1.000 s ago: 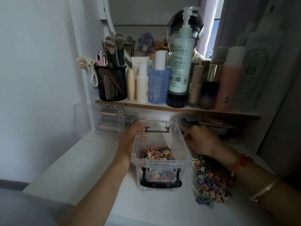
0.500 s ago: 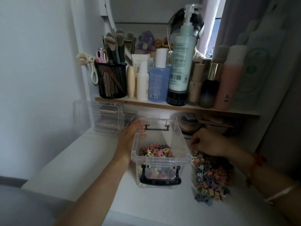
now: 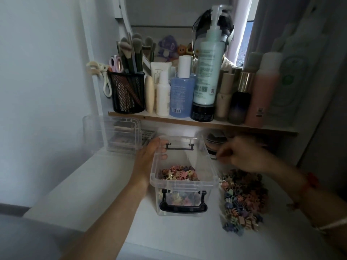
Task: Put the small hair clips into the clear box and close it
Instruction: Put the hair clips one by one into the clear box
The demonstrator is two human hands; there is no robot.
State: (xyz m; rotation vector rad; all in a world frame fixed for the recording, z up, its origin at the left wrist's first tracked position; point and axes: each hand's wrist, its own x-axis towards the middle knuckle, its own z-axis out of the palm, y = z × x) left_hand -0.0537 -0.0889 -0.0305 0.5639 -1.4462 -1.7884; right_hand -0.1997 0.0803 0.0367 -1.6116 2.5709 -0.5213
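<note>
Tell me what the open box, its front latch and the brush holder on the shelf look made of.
The open box: clear glossy plastic, probably; the clips show through its walls. The front latch: opaque black plastic, it seems, with a dull sheen. The brush holder: black mesh, likely metal wire, given the diamond lattice; coated plastic cannot be excluded.
</note>
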